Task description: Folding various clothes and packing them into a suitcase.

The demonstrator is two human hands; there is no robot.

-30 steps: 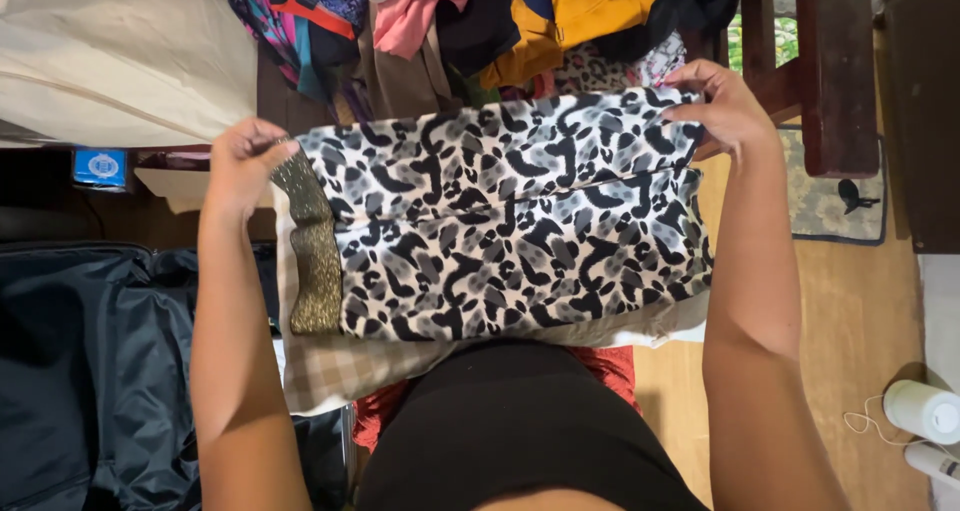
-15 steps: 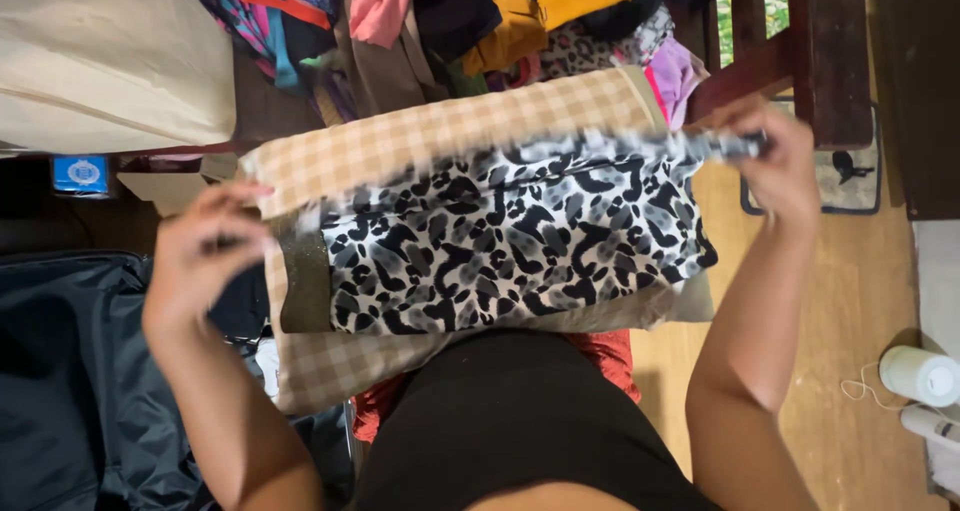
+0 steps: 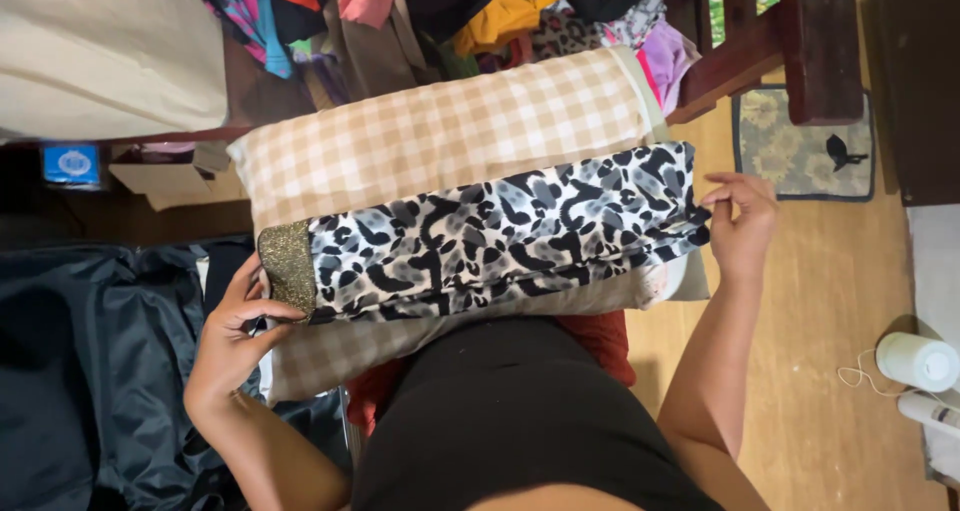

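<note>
A black, grey and white animal-print garment (image 3: 500, 236) with a gold glitter band (image 3: 287, 267) at its left end lies folded into a narrow strip across a beige checked pillow (image 3: 450, 136). My left hand (image 3: 232, 336) pinches the strip's left end by the gold band. At the strip's right end my right hand (image 3: 742, 226) has its fingertips on the cloth's edge, fingers loosely bent.
A heap of mixed coloured clothes (image 3: 480, 6) lies beyond the pillow. A dark open suitcase (image 3: 90, 371) is at the left, a cream bag (image 3: 100, 51) top left. Dark wooden furniture (image 3: 800, 41), a small mat (image 3: 805, 146) and a white roll (image 3: 915, 361) are at the right on the wooden floor.
The print garment, held spread wide a second ago, has been folded over into a narrow strip on the pillow. Both hands came down to its two ends.
</note>
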